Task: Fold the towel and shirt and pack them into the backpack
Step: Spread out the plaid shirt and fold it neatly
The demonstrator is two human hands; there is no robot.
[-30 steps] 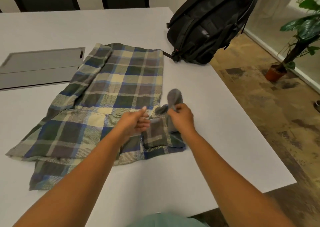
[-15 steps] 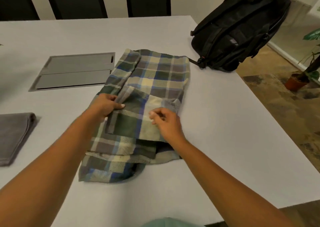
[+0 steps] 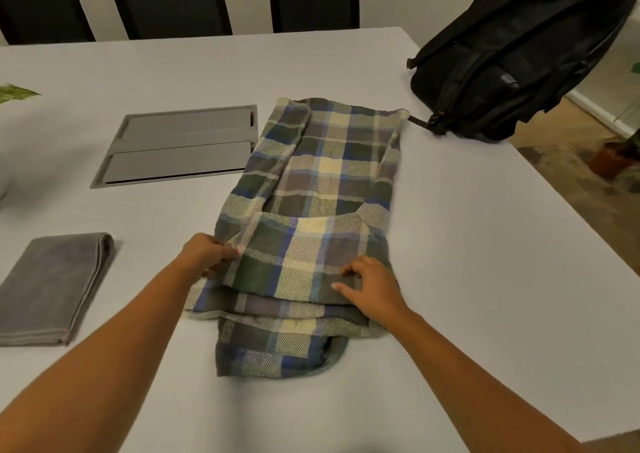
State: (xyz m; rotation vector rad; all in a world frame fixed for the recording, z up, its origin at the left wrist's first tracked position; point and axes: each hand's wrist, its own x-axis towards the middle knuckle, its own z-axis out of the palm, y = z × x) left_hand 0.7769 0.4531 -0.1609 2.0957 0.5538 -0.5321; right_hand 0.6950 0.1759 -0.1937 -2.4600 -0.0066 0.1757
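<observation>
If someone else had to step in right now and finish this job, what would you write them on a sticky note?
Left hand: pinching the left edge of the plaid shirt.
Right hand: fingers pressed flat on the shirt's near right side.
Shirt: mid-table, sides folded in, lying as a long strip.
Towel: grey, already folded, lying to the left, apart from the shirt.
Backpack: far right corner of the table; whether it is unzipped I cannot tell.
Done: towel folded.
Left: finish folding the shirt, then pack both into the backpack.

We are seeing the backpack (image 3: 512, 61) running off the top edge, and the shirt (image 3: 311, 217) covering our left fingertips.
</observation>
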